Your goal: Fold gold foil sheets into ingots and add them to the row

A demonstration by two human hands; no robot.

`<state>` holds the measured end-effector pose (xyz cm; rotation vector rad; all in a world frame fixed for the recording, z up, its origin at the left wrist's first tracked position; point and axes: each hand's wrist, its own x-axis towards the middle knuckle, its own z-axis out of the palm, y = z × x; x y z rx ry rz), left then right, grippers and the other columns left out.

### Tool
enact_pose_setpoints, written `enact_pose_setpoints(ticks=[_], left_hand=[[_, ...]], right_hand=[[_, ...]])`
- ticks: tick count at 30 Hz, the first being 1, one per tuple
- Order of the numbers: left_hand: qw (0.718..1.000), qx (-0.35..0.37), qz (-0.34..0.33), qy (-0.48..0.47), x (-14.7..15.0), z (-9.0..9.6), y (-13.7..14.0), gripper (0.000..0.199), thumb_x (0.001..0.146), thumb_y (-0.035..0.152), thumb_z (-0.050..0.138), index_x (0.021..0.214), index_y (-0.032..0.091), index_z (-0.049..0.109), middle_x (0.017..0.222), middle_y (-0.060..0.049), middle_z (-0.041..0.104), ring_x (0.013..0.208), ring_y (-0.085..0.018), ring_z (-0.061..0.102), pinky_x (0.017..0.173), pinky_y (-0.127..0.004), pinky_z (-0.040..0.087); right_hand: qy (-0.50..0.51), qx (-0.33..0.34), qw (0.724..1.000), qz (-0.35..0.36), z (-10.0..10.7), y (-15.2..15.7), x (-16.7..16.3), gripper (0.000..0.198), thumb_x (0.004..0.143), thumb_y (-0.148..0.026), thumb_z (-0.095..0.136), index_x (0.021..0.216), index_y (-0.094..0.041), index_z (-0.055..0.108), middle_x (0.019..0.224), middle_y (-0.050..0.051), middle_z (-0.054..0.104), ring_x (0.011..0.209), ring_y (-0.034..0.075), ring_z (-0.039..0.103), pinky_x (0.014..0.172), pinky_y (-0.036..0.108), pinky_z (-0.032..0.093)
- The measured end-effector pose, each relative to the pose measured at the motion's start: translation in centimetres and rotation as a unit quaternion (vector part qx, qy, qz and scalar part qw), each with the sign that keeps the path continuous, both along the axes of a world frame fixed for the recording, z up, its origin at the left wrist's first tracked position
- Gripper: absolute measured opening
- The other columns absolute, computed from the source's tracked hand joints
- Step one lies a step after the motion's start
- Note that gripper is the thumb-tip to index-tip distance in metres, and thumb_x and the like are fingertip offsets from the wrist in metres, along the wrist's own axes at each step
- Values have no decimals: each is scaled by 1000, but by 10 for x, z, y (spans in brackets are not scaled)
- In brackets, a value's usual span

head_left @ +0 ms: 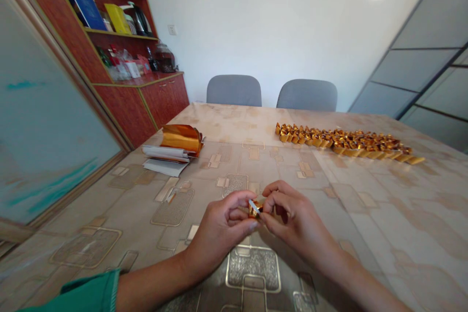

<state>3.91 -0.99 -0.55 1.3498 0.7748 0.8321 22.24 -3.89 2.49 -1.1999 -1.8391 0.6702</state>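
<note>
Between my two hands, just above the table, is a small piece of folded gold foil paper (255,209) with a pale edge showing. My left hand (228,219) pinches it from the left between thumb and fingers. From the right, my right hand (287,209) grips the same piece with its fingertips. Parts of the paper are hidden behind the fingers. A stack of gold foil paper sheets (182,137), curled and with white backs, lies farther off to the left. At the far right stand rows of many folded gold paper pieces (343,142), packed closely together.
The table (292,263) has a patterned cover. Behind it stand two grey chairs (234,90) against a white wall. A red-brown cabinet (164,97) at the left holds bottles, boxes and a kettle (141,19). Sliding glass (47,107) borders the left side.
</note>
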Motion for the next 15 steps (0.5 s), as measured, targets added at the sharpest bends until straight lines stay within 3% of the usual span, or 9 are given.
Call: enact_pose_setpoints(ticks=[5, 8, 12, 15], left_hand=[[997, -51, 7, -53, 1, 0, 4, 47, 76, 19, 73, 120, 19, 58, 93, -5, 71, 77, -14, 68, 69, -25, 51], [992, -89, 6, -85, 2, 2, 6, 58, 74, 20, 76, 127, 19, 53, 89, -4, 71, 73, -14, 67, 66, -25, 50], [992, -98, 6, -77, 2, 4, 9, 59, 69, 19, 79, 123, 16, 55, 84, -4, 71, 75, -16, 68, 69, -26, 51], [989, -118, 4, -84, 0, 6, 11, 58, 67, 22, 82, 119, 15, 57, 83, -4, 71, 71, -15, 68, 67, -26, 52]], right_hand=[[102, -38, 994, 31, -6, 5, 5, 11, 82, -20, 69, 78, -20, 60, 74, -1, 57, 67, 13, 51, 59, 25, 37], [164, -68, 984, 17, -14, 6, 2, 22, 78, -25, 75, 77, -21, 53, 70, -4, 52, 62, 12, 44, 54, 24, 33], [171, -81, 982, 22, -20, 5, -3, 32, 73, -27, 81, 69, -20, 50, 69, -4, 50, 64, 11, 43, 54, 24, 31], [235, -155, 957, 72, -17, 5, 2, 31, 74, -34, 81, 82, -21, 54, 78, -2, 55, 68, 12, 48, 57, 24, 36]])
